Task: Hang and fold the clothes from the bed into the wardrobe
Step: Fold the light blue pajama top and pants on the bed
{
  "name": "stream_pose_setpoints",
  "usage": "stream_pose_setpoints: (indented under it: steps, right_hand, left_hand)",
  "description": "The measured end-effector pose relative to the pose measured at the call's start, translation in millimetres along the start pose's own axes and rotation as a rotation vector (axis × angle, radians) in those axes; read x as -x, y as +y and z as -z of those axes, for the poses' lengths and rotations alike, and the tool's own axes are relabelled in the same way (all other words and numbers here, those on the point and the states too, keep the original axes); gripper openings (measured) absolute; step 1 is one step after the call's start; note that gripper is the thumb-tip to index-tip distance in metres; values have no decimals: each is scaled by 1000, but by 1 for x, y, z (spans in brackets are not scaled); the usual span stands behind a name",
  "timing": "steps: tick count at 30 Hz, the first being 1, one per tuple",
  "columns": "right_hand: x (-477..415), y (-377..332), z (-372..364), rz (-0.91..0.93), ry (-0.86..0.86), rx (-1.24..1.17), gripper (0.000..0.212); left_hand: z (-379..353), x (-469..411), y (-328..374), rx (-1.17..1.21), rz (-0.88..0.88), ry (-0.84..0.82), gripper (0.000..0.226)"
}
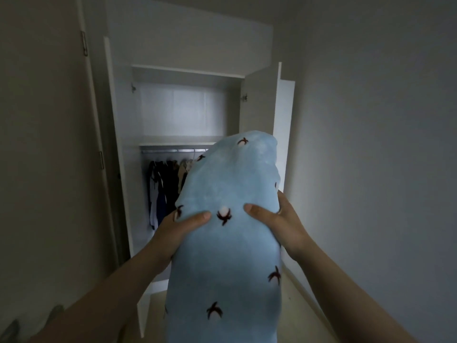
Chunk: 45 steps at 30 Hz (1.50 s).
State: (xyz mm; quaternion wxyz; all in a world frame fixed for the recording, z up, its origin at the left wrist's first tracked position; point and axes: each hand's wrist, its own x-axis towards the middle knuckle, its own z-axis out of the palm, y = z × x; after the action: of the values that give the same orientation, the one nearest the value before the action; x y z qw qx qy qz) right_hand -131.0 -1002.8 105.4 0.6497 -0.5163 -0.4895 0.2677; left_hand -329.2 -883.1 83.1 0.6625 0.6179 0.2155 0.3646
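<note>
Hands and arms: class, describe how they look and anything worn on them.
Both forearms are bare, with no sleeve, watch or glove showing. The left hand wears nothing visible; the right hand shows a small glint, possibly a ring.

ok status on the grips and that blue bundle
Left grip, right grip both holding blue fleece bundle. Held up before open wardrobe. Path looks clear.

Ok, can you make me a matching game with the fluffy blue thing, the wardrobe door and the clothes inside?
Things:
1. blue bundle
2. wardrobe door
3. dark clothes

States:
a. hanging on the rail
b. swung open
c. gripped by the left hand and the right hand

Pairs: 1-c, 2-b, 3-a.
</note>
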Motion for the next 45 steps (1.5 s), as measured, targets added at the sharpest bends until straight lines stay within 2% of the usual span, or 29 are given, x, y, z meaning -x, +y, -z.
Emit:
stream_pose_setpoints:
  steps: [7, 12, 23, 34, 39, 45]
  right_hand:
    - [-109, 30, -26, 23, -11, 6, 39]
    - [-181, 57, -16, 5, 1, 27, 59]
    - [-375, 114, -2, 38, -73, -29, 69]
    - [-565, 187, -41, 73, -133, -69, 45]
    - [-652, 200, -59, 87, -107, -58, 51]
    - [-750, 239, -78, 75, -127, -71, 51]
  left_hand:
    - [54, -100, -2, -3, -16, 30, 45]
    - [67, -172, -11, -3, -29, 31, 43]
    - [106, -342, -8, -69, -101, 211, 42]
    - [199, -512, -28, -76, -157, 242, 35]
    - [240, -597, -20, -72, -159, 219, 40]
    - [285, -678, -27, -82, -141, 283, 43]
